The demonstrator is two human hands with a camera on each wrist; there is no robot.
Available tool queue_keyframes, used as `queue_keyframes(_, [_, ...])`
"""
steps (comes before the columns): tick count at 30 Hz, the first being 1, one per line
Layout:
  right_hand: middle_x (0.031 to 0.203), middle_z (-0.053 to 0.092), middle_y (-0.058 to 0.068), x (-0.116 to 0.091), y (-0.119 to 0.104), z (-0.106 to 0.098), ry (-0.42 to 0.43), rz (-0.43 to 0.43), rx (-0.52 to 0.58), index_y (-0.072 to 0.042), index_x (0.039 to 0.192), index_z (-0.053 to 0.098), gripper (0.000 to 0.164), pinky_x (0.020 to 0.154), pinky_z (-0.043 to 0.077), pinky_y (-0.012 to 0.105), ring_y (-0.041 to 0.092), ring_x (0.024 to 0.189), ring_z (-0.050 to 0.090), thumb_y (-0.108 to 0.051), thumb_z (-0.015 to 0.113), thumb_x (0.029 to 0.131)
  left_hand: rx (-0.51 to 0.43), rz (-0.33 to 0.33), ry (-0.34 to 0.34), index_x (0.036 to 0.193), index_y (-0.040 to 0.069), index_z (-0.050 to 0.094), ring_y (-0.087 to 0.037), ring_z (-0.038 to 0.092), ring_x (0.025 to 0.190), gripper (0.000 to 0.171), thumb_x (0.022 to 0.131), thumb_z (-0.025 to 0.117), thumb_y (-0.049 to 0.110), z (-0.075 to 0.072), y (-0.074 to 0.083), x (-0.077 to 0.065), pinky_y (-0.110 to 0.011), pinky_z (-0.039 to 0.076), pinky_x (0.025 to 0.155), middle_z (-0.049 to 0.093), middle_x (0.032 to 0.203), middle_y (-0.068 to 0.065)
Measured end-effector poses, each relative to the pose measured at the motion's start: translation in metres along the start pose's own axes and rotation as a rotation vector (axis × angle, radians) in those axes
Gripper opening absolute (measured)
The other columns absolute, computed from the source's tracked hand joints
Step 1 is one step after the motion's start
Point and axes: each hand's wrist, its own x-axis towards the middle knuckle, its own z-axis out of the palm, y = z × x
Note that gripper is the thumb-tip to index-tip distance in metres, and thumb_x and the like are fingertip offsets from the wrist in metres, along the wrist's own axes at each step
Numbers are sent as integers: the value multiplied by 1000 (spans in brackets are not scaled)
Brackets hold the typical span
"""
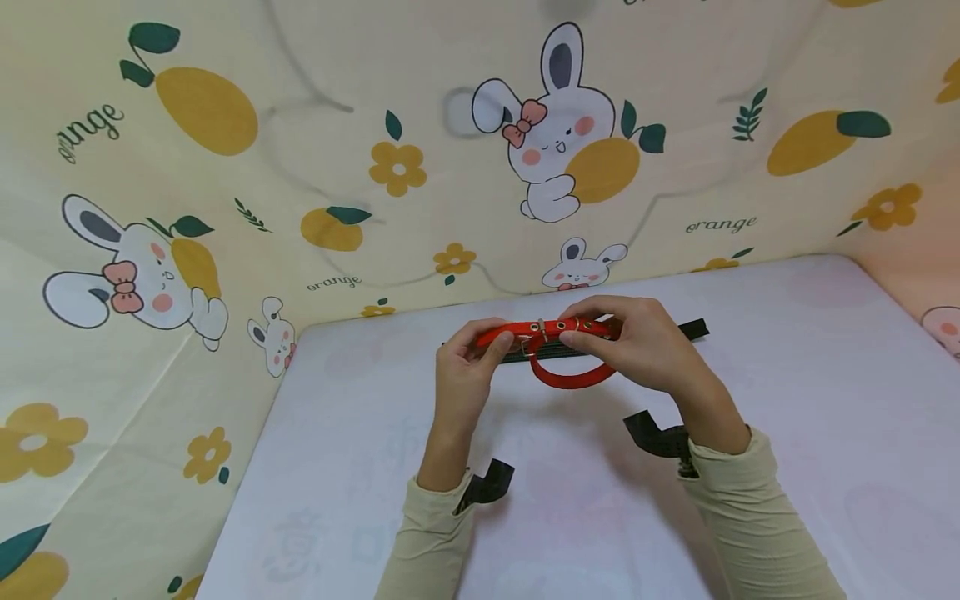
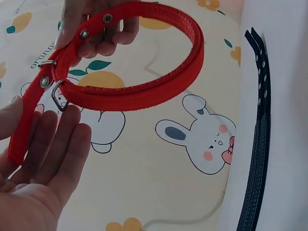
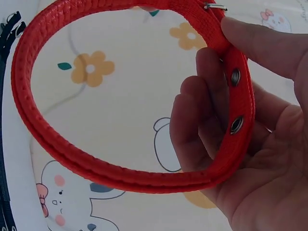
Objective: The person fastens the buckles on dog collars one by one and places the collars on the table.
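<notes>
A red collar (image 1: 573,381) with metal eyelets is looped through its buckle and held up over the white table. My left hand (image 1: 465,367) pinches the strap's tail end between thumb and fingers, beside the metal buckle (image 2: 58,96). On the other side, my right hand (image 1: 648,342) grips the eyelet part of the band, thumb close to the metal keeper (image 3: 215,6) in the right wrist view. The rest of the loop hangs between and below the hands. Behind it, a dark collar (image 2: 257,144) with eyelets lies stretched out on the table, partly hidden by the hands in the head view.
The white table (image 1: 562,500) extends around both forearms. A cream cloth (image 1: 450,83) printed with rabbits and oranges stands behind it and at its sides. Black straps (image 1: 660,437) stick out at both cuffs.
</notes>
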Motion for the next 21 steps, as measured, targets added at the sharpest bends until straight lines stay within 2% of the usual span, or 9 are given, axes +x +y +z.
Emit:
queue_keyframes(2, [101,73,5,1,1,0,-5,-6,16,-19,112,72,26,64,53,32,22,75,68,-33,75,90,-32,-13,-6,117,2,68,-26,73,96,26,92,69,12,1,0,0,-30,57,91,71,109,-20])
queue_keyframes(5, [108,71,7,1,2,0,4,-18,53,-16,114,70,28,73,57,33,23,88,67,-33,72,92,-111,-29,-21,123,5,64,-26,73,101,33,91,71,12,2,-1,1,-32,57,93,70,114,-21])
queue_keyframes(8, [119,67,9,1,4,-1,19,-5,83,-15,116,68,31,84,59,41,27,106,65,-36,68,95,-187,-48,-54,130,9,57,-25,71,106,43,90,73,13,4,-4,1,-35,56,95,69,120,-20])
queue_keyframes(10, [123,66,9,2,5,-1,28,9,99,-14,117,68,31,86,58,44,29,110,63,-36,67,95,-201,-52,-83,131,8,55,-25,69,108,46,89,74,13,7,-5,1,-35,56,95,69,122,-19])
queue_keyframes(14, [126,65,10,3,6,1,27,24,130,-13,118,67,32,86,56,40,29,111,63,-35,66,96,-132,-25,-116,127,7,60,-22,69,105,41,89,74,11,14,-5,-2,-31,57,93,68,122,-14])
queue_keyframes(16, [124,66,10,3,6,2,22,24,146,-12,118,67,32,86,55,38,28,111,63,-35,65,97,-85,8,-107,123,8,65,-22,70,102,36,89,74,9,16,-6,-3,-30,58,91,69,121,-12])
queue_keyframes(21, [123,67,8,5,6,4,5,21,178,-12,118,67,32,92,54,45,27,112,63,-35,64,97,-29,77,-63,117,8,70,-22,72,92,33,85,77,7,17,-5,-5,-30,60,85,72,114,-12])
